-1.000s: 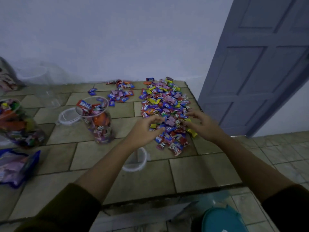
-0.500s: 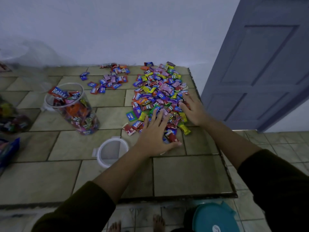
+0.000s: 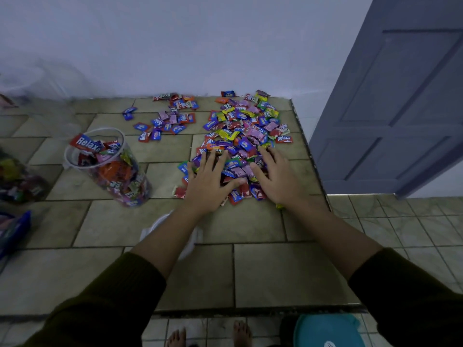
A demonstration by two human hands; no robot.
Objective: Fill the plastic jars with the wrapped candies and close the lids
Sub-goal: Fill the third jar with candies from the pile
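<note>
A large pile of wrapped candies (image 3: 246,131) in many colours lies on the tiled counter (image 3: 250,271) near its right edge. My left hand (image 3: 209,181) lies flat on the pile's near left part, fingers spread. My right hand (image 3: 278,176) lies flat on the near right part, fingers straight. A smaller scatter of candies (image 3: 167,120) sits further left by the wall. An open clear plastic jar (image 3: 110,166), well filled with candies, stands to the left. A white lid (image 3: 162,226) lies on the counter, partly hidden under my left forearm.
Another filled jar (image 3: 17,181) and a blue candy bag (image 3: 12,231) sit at the left edge. The counter ends just right of the pile, next to a grey-blue door (image 3: 400,108). A teal lidded container (image 3: 328,331) and bare feet show on the floor below.
Both hands have come closer together on the near part of the pile, flattened with fingers spread. The view has shifted, so the jar and pile sit further left.
</note>
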